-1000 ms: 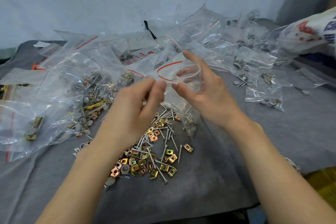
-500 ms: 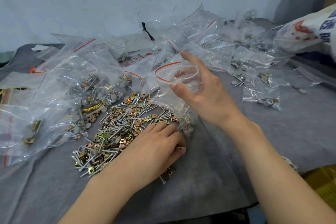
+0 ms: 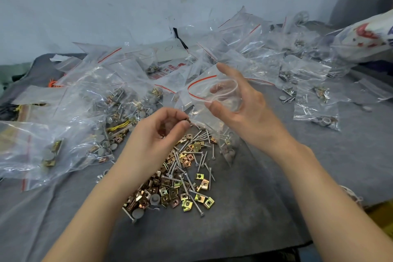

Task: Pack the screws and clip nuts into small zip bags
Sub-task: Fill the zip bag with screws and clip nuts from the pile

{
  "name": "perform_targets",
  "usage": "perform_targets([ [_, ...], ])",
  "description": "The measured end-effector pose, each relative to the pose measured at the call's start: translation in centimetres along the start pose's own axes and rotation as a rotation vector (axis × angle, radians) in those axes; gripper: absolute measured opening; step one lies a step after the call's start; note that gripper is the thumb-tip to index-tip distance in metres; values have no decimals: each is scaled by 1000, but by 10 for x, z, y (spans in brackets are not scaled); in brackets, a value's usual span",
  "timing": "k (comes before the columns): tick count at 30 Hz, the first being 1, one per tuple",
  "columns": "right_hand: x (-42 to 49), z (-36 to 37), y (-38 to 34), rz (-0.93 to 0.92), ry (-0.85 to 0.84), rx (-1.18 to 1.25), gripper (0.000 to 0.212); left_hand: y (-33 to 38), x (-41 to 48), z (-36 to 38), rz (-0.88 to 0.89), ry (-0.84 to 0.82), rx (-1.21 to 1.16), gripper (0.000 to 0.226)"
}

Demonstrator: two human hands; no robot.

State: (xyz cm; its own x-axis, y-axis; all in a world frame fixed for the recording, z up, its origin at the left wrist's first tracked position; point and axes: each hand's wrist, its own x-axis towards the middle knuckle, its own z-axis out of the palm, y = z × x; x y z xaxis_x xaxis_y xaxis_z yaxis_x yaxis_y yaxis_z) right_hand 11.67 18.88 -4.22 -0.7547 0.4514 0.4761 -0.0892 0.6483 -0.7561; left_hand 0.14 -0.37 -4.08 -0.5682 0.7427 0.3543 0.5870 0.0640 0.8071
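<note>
A loose pile of silver screws and brass-coloured clip nuts lies on the grey cloth in front of me. My right hand holds a small clear zip bag with a red seal line, its mouth spread wide between thumb and fingers. Just left of and below that mouth, my left hand is raised over the pile, fingers curled, pinching small hardware at the fingertips. What exactly it pinches is too small to tell.
Several filled and unfilled zip bags crowd the left and back of the grey cloth. More small packed bags lie at the right. A printed white sack sits at the far right, a pale wall behind.
My left hand, which was flat down on the pile half a second ago, has lifted with picked-up pieces toward the bag's mouth. The right hand keeps the bag open in about the same place.
</note>
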Motion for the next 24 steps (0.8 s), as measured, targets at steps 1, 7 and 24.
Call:
perform_targets([
  [1, 0, 1, 0, -2, -2, 1, 71, -1, 1, -1, -13, 9, -14, 6],
  [7, 0, 4, 1, -13, 0, -7, 72, -4, 5, -4, -46, 42, -40, 7],
  [24, 2, 8, 3, -22, -3, -36, 72, 4, 10, -2, -46, 75, -63, 11],
])
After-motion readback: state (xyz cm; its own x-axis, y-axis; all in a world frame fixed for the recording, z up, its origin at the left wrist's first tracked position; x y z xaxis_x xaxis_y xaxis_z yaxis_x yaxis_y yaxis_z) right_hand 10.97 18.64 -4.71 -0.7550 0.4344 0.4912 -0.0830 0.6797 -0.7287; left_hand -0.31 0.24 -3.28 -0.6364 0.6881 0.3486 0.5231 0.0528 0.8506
